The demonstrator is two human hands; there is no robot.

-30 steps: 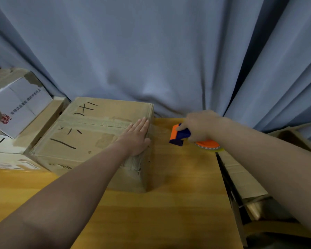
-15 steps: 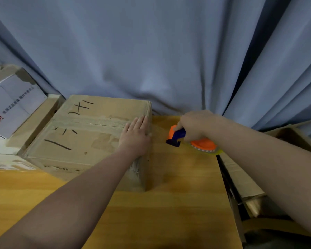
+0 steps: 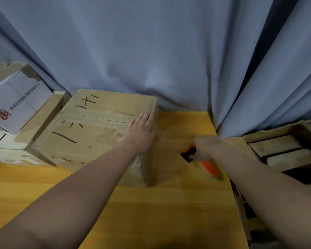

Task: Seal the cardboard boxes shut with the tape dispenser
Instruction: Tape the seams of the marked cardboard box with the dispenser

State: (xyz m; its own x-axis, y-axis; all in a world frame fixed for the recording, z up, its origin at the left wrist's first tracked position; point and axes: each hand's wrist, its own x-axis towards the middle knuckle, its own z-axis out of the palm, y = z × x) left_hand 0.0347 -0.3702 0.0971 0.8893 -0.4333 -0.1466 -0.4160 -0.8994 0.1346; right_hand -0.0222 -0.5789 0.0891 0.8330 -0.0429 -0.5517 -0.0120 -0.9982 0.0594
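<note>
**Box pinned, dispenser off to its right**

- Cardboard box (image 3: 90,133) sits at the back left of the tabletop (image 3: 169,203), flaps down, with a clear tape strip (image 3: 104,118) along the top seam.
- Left hand (image 3: 140,130): flat, fingers straight and together, pressing the top by the right edge.
- Right hand (image 3: 206,150): curled round the tape dispenser (image 3: 210,168), above the tabletop, right of the box and apart from it. It's motion-blurred, so I can't tell if tape runs from the box to the dispenser.

Handling, my read:
- Box: stiff at edges and corners, top panels probably flex near the seam. Likely light enough to slide on smooth wood, so hold it down by the edge as now.
- Dispenser: rigid plastic, light. Grip the handle only, since the dark front end probably carries the cutter.
- Tape: thin, clingy, wrinkles if slack, so keep it taut.

Also here: white box (image 3: 20,99) stacked left, open box (image 3: 284,146) right.
</note>
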